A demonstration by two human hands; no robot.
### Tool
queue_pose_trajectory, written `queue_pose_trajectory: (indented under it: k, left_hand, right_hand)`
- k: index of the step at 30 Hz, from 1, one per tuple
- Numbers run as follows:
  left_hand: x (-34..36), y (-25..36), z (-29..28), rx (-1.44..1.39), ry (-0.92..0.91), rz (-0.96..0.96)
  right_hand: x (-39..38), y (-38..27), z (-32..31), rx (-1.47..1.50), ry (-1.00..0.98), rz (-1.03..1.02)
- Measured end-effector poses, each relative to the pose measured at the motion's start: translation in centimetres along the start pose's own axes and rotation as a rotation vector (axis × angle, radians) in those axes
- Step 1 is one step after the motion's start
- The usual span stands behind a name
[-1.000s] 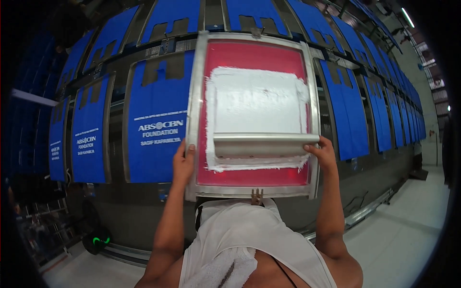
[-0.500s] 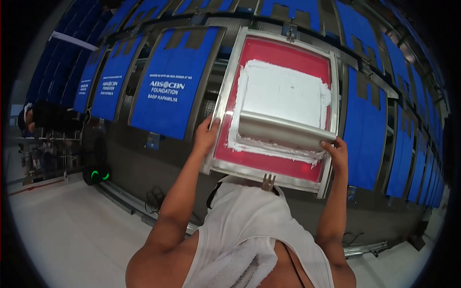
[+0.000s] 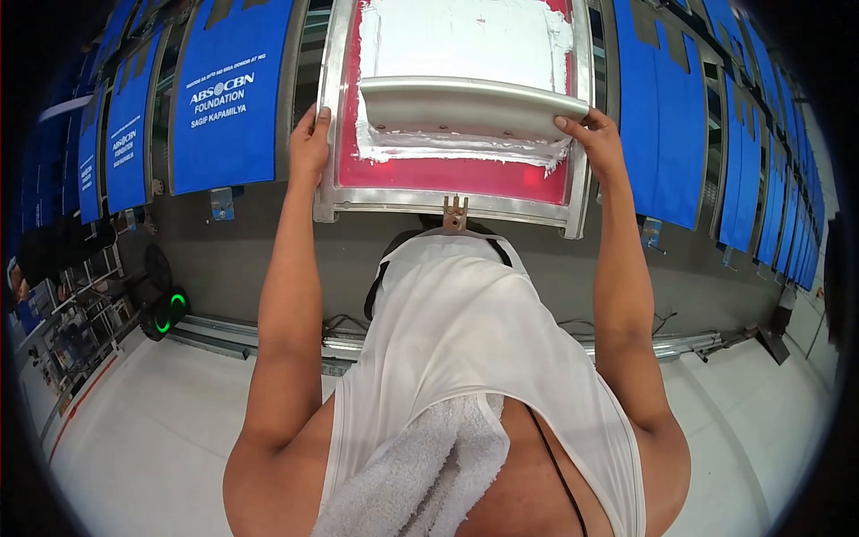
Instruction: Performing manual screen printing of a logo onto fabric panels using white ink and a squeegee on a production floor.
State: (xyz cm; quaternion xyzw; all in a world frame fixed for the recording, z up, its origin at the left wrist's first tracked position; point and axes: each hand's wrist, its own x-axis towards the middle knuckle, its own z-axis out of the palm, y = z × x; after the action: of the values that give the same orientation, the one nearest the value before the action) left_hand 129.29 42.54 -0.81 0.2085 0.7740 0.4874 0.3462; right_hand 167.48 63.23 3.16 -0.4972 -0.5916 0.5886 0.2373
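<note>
To the left hung a row of blue printed bags (image 3: pixel 224 98) along the long table, each already bearing white lettering, so that stretch looked done. The left hand (image 3: pixel 310 143) was closed around the left rail of the metal screen frame (image 3: pixel 447 204), fingers curled over its edge. Inside the frame, white ink (image 3: pixel 456 40) lay spread over most of the red mesh (image 3: pixel 447 172). The long squeegee (image 3: pixel 470 106) sat near the frame's near edge, which suggested a pull almost finished. The right hand (image 3: pixel 591 134) pinched the squeegee's right end, thumb under, fingers on top. Further right, more blue bags (image 3: pixel 667 116) ran off, their faces too foreshortened to judge. The frame's far end was cut off, and whatever lay beneath the screen stayed hidden.
</note>
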Motion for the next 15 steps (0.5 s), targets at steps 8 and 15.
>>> queue_pose_trajectory:
  k: [8,15]
  left_hand:
    - [0.3,-0.7,0.1,0.109,-0.007,0.080]
    - [-5.1,6.2,-1.4,0.467,-0.054,0.582]
  right_hand:
    - [0.0,1.0,-0.3,-0.002,-0.029,-0.022]
    - [-5.1,-5.4,0.6,-1.008,-0.169,-0.123]
